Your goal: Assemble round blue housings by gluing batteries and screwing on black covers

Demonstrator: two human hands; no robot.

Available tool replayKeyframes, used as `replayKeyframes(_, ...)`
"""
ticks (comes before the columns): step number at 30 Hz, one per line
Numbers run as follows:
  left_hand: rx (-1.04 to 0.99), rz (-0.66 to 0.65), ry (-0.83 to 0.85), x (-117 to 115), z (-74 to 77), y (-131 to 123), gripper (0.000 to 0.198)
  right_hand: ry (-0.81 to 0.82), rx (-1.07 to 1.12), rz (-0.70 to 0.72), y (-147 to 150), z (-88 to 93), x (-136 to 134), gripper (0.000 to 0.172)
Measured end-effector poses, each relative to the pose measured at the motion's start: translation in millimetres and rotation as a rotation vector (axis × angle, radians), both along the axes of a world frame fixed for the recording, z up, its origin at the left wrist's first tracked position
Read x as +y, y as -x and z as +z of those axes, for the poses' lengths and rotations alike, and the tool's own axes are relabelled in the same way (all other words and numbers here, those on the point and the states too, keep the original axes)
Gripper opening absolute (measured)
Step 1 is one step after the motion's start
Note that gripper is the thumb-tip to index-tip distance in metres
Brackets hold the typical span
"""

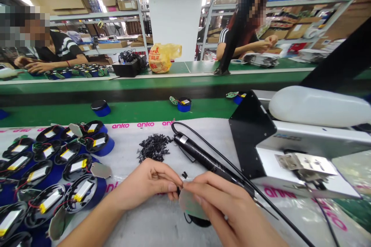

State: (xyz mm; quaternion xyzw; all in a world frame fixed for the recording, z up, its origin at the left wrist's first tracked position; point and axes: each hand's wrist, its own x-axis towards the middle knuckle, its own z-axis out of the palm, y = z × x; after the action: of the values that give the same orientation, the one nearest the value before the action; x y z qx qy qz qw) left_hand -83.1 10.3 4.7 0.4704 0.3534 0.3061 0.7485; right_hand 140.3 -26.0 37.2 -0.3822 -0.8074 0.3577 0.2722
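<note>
My left hand is closed in a pinch on a small black piece. My right hand grips a round greenish-grey circuit board by its upper right side, and the fingertips of both hands nearly meet at its top edge. Beneath the board, a black round housing with a thin dark wire shows in part; the rest is hidden by the board and my right hand. Just beyond my fingers lies another small black piece. Farther off is a pile of small black pieces.
Several blue round housings with white batteries crowd the left. A black corded tool lies diagonally beyond my hands. On the right stands a metal machine. More housings sit on the green conveyor belt. Two people work across it.
</note>
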Motion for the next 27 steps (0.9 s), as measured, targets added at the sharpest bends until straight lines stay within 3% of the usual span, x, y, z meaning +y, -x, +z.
replayKeyframes(10, 0.018, -0.031, 0.013, 1.2, 3.1, -0.3, 0.015, 0.019, -0.026, 0.023, 0.5, 5.3, -1.9, 0.042)
replayKeyframes(15, 0.078, -0.015, -0.006, -2.4, 10.2, -1.5, 0.004, -0.047, -0.115, 0.02, 3.9, 7.4, -4.0, 0.039)
replayKeyframes(22, 0.146, 0.145, -0.066, -11.4, 18.5, -10.5, 0.006, -0.199, -0.064, -0.058, 6.7, -10.8, -2.9, 0.045)
replayKeyframes(27, 0.041, 0.27, -0.036, -10.0, 16.0, -14.5, 0.019, -0.242, -0.11, -0.062, -1.1, -8.5, -3.2, 0.037)
